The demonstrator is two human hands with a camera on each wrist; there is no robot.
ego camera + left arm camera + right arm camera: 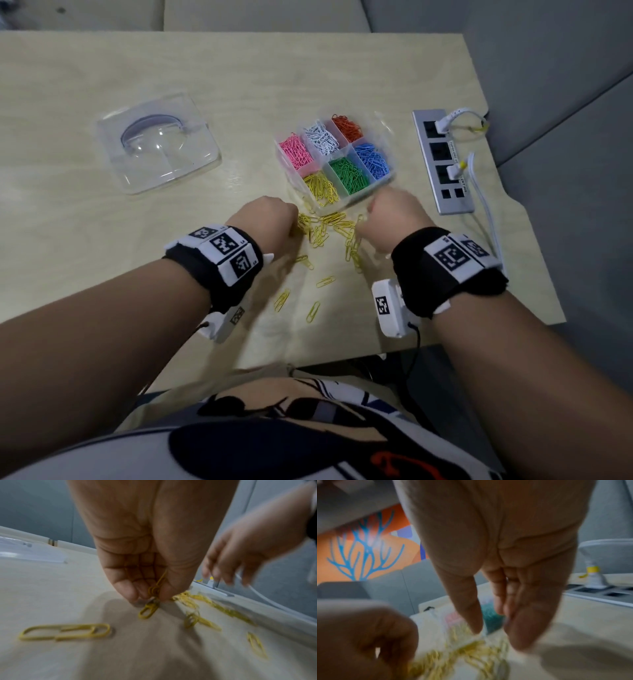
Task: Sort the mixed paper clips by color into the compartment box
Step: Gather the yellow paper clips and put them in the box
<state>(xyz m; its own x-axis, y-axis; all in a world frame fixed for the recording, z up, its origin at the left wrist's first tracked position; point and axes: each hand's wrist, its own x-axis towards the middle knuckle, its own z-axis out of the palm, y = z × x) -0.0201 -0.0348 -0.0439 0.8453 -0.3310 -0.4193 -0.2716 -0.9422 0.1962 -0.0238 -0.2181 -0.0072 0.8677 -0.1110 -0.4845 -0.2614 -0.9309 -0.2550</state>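
Risk: left hand (145, 555) pinching several yellow clips (154, 589) may drop some short of yellow compartment (322, 188); right hand (394, 219) fingers apart, empty.

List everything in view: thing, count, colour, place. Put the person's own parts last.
compartment box: one, clear, six compartments, table centre-right.
sorted paper clips: six heaps, pink, white, red-orange, yellow, green, blue, one colour per compartment.
loose paper clips: many, yellow, on the table before the box and between the hands.
lid: one, clear, with handle, table left.
power strip: one, grey, right of the box, two white plugs in it.
table: one, pale wood.
wrist bands: two, black with white markers.
left hand: pinches yellow clips.
right hand: fingers straight, blurred, above the loose clips.
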